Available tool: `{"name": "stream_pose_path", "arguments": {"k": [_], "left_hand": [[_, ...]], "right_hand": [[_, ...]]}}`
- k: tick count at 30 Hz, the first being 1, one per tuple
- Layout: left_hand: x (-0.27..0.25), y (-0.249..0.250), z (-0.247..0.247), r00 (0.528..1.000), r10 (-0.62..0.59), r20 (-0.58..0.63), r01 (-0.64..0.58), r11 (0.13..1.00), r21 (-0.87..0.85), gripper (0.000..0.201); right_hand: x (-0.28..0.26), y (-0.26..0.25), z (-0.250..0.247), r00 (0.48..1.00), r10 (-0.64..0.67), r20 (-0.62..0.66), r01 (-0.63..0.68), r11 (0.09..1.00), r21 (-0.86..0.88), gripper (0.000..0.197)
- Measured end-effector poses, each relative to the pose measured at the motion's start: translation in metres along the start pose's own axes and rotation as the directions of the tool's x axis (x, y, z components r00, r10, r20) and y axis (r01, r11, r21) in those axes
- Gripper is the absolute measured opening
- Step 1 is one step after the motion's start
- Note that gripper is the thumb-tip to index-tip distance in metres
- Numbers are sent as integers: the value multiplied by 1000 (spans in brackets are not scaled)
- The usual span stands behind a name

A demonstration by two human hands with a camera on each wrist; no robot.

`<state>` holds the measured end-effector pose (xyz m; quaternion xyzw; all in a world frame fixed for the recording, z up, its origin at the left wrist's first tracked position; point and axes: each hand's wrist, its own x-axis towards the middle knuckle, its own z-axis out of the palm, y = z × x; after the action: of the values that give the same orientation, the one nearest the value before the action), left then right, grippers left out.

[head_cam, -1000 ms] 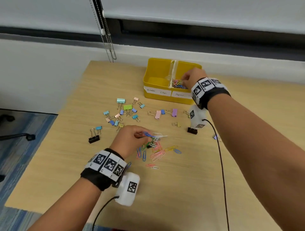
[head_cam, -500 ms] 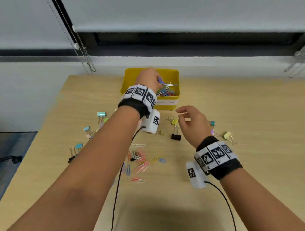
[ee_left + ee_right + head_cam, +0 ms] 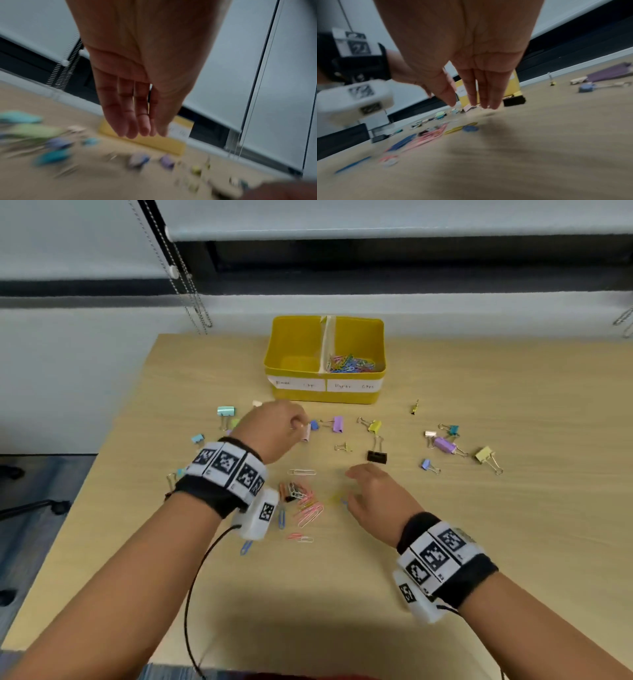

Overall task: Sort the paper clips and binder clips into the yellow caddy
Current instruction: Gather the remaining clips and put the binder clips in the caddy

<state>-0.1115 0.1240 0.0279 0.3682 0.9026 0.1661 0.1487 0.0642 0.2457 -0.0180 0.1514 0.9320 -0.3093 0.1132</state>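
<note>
Left hand [image 3: 277, 428] empty, fingers straight, above the binder clips [image 3: 337, 423]. Loose paper clips [image 3: 305, 505] heaped mid-table. Right hand [image 3: 376, 498] empty, fingers extended, just right of heap. Yellow caddy [image 3: 325, 395] behind; its right compartment holds paper clips.

Light wood desk [image 3: 479, 542] fills the middle and lower frame in the head view. Pale roller blind [image 3: 376, 217] across the top, dark window strip [image 3: 411, 258] under it. Beaded blind chain [image 3: 191, 289] hangs at upper left, down to the desk's far edge; another chain [image 3: 623, 318] at the right edge. Grey wall [image 3: 85, 371] at left. Blue-grey carpet [image 3: 30, 542] at lower left, with a dark chair base [image 3: 37, 506] on it.
</note>
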Motion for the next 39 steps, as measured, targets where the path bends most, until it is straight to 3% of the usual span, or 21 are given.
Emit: {"name": "stream_pose_path", "arguments": {"k": [2, 4, 7, 10, 12, 15, 17, 20, 23, 34, 39], "left_hand": [[-40, -37, 12, 979, -109, 173, 110, 994, 6, 17], [-75, -66, 18, 920, -189, 344, 209, 978, -22, 33], [-107, -86, 27, 860, -212, 464, 258, 965, -36, 44], [-112, -90, 37, 884, -175, 433, 231, 970, -81, 43], [-108, -90, 38, 904, -153, 400, 219, 968, -125, 39], [-96, -80, 37, 941, -105, 322, 153, 980, -126, 29], [-87, -68, 38, 974, -46, 221, 67, 993, -92, 23], [-76, -50, 46, 990, 22, 142, -18, 999, -27, 26], [-69, -44, 54, 992, 15, 128, -17, 1000, 14, 30], [-65, -55, 54, 993, 82, 86, -80, 997, -21, 21], [-65, -56, 53, 993, 102, 52, -102, 995, 2, 20]], "right_hand": [[-8, -9, 15, 991, 56, 124, -47, 996, -76, 66], [-14, -21, 27, 975, 89, 203, -52, 982, -181, 80], [-15, -37, 42, 973, 33, 227, 30, 963, -267, 86], [-12, -45, 49, 976, -12, 217, 51, 983, -176, 82], [-10, -48, 47, 980, -9, 200, 53, 975, -214, 70], [-3, -52, 35, 998, -11, 69, 32, 951, -308, 43], [3, -54, 30, 999, -28, 19, 32, 961, -276, 35], [13, -52, 33, 992, -99, 82, 117, 959, -259, 55], [17, -48, 39, 986, -88, 142, 131, 935, -331, 66], [22, -54, 37, 998, -54, 15, 56, 951, -303, 54], [37, -54, 39, 992, -68, 105, 100, 935, -340, 56]]}}
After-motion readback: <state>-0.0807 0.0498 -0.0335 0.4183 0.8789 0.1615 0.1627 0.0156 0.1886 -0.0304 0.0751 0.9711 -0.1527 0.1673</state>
